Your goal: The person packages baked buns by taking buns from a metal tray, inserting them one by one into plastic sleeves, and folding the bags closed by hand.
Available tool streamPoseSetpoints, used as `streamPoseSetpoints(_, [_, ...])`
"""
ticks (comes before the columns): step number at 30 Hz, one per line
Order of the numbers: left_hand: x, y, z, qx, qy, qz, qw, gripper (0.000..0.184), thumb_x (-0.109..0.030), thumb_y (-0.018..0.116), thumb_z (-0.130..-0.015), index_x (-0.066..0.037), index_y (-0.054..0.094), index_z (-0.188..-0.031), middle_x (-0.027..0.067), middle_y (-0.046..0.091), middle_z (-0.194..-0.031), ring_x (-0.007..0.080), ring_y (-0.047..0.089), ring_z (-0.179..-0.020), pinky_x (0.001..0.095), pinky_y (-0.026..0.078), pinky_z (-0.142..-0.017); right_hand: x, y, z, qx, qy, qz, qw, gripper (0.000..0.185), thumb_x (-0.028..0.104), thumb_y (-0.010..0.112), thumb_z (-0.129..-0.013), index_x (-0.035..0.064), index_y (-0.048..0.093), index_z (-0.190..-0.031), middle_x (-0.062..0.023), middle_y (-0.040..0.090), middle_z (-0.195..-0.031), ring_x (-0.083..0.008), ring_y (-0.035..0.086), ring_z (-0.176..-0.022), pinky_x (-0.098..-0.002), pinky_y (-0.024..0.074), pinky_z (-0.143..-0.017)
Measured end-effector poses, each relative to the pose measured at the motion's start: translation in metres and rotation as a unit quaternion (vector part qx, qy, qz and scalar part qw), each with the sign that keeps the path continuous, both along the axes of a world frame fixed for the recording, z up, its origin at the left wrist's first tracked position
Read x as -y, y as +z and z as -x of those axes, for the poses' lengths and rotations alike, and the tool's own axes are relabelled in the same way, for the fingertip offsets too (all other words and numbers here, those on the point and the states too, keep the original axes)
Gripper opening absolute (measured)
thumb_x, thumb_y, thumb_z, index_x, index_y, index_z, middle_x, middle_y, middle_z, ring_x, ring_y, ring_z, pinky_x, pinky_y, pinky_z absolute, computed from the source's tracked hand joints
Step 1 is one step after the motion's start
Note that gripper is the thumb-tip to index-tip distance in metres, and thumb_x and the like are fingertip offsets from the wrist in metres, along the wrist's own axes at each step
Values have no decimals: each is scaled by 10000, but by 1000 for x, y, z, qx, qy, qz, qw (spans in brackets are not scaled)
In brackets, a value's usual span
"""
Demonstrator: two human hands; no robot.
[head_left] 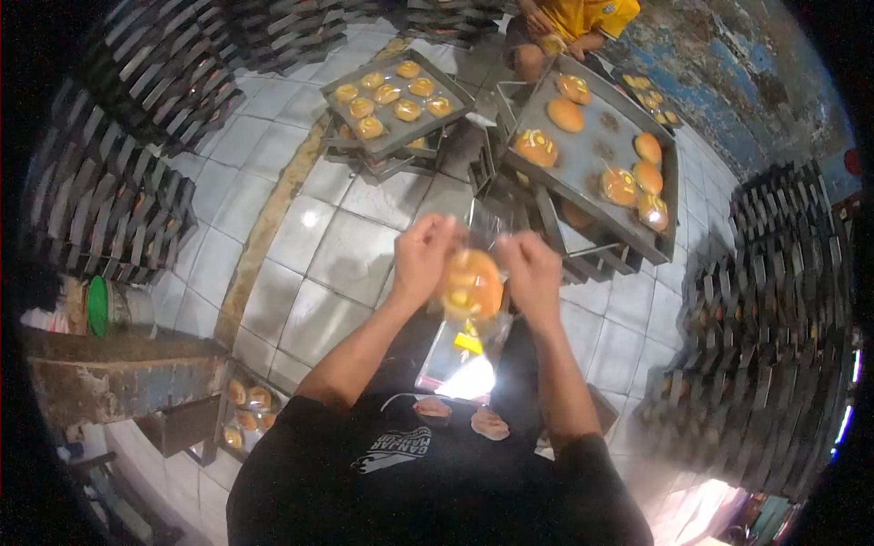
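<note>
Between my two hands hangs a round golden bun (472, 284) in a clear plastic bag (487, 223), blurred by motion. My left hand (424, 261) has its fingers pinched together at the bag's left top edge. At the right top edge, my right hand (531, 273) is closed on the bag too. Just below the bun, a stack of clear bags (449, 353) with yellow print lies at my lap, bright with glare. Ahead to the right stands a metal tray (592, 136) with several buns, some bagged and some bare.
Another metal tray (387, 100) of bagged buns tops a stack ahead to the left. A person in a yellow shirt (596, 16) sits beyond the right tray. Tall tray stacks (765, 337) line both sides. A tray of buns (248, 409) is at the lower left.
</note>
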State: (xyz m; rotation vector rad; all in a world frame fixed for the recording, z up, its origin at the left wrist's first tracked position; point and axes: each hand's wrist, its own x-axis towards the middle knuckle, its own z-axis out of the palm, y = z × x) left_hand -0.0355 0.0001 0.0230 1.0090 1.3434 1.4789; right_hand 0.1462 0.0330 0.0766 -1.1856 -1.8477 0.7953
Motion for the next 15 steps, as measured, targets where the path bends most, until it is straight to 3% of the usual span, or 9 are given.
streamPoseSetpoints(2, [-12, -12, 13, -87, 108, -17, 990, 247, -147, 585, -1042, 18, 652, -872, 29, 670, -885, 110, 617, -868, 273, 497, -795, -28, -32, -17, -143, -23, 210, 967, 335, 284, 636, -1013, 17, 677, -816, 79, 472, -655, -41, 415, -644, -243, 332, -555])
streamPoseSetpoints(5, [20, -2, 14, -223, 142, -141, 954, 249, -153, 597, -1016, 31, 636, -852, 107, 628, -897, 179, 615, -823, 334, 491, -736, 3, -16, -20, -130, -23, 312, 941, 318, 294, 630, -1023, 68, 679, -806, 89, 491, -675, -40, 396, -620, -248, 328, -551])
streamPoseSetpoints(7, [40, -48, 21, -203, 77, -113, 970, 229, -142, 589, -1021, 34, 640, -882, 88, 638, -985, 158, 612, -899, 333, 490, -788, 29, -51, -30, -170, -13, 375, 911, 277, 309, 630, -1027, 136, 645, -811, 105, 471, -640, -15, 389, -539, -220, 291, -479])
streamPoseSetpoints(8, [47, -65, 18, -96, 37, 2, 995, 213, -137, 594, -1018, 28, 649, -895, 67, 640, -964, 145, 608, -893, 324, 489, -793, 39, -74, -34, -139, -6, 405, 904, 274, 311, 630, -1030, 146, 643, -811, 105, 476, -633, -21, 388, -532, -214, 288, -486])
streamPoseSetpoints(10, [49, -64, 19, 97, -17, 182, 978, 162, -126, 614, -1004, 2, 706, -969, 29, 657, -940, 102, 599, -909, 283, 482, -808, 57, -86, -26, -256, -3, 494, 831, 235, 284, 608, -1040, 93, 676, -921, 30, 607, -751, -70, 545, -620, -231, 435, -544])
streamPoseSetpoints(11, [39, -67, 23, 97, -16, 188, 977, 162, -126, 614, -1004, 2, 706, -969, 29, 657, -940, 102, 599, -909, 283, 482, -808, 63, -90, -24, -279, -22, 499, 820, 231, 270, 596, -1046, 70, 684, -969, -4, 653, -816, -98, 604, -672, -250, 500, -589])
streamPoseSetpoints(13, [20, -76, 27, 271, -113, 65, 954, 177, -143, 623, -1002, -16, 734, -1054, 48, 689, -952, 101, 608, -921, 266, 478, -811, 66, -57, -21, -353, -44, 477, 804, 237, 257, 612, -1036, 35, 686, -997, -43, 680, -875, -142, 642, -712, -280, 535, -658])
streamPoseSetpoints(14, [7, -78, 20, 322, -116, 29, 939, 248, -160, 623, -1002, -14, 693, -1189, 97, 703, -1095, 131, 641, -980, 280, 491, -848, 54, -44, -22, -425, -58, 437, 790, 251, 244, 629, -1027, 0, 688, -1025, -82, 706, -933, -187, 681, -751, -310, 569, -727])
streamPoseSetpoints(15, [-4, -56, 9, 321, -129, 26, 938, 248, -160, 623, -1002, -14, 693, -1189, 97, 703, -1095, 131, 641, -980, 280, 491, -848, 40, -40, -31, -392, -72, 346, 849, 248, 243, 626, -1028, 2, 683, -1026, -95, 703, -996, -176, 658, -767, -335, 573, -765])
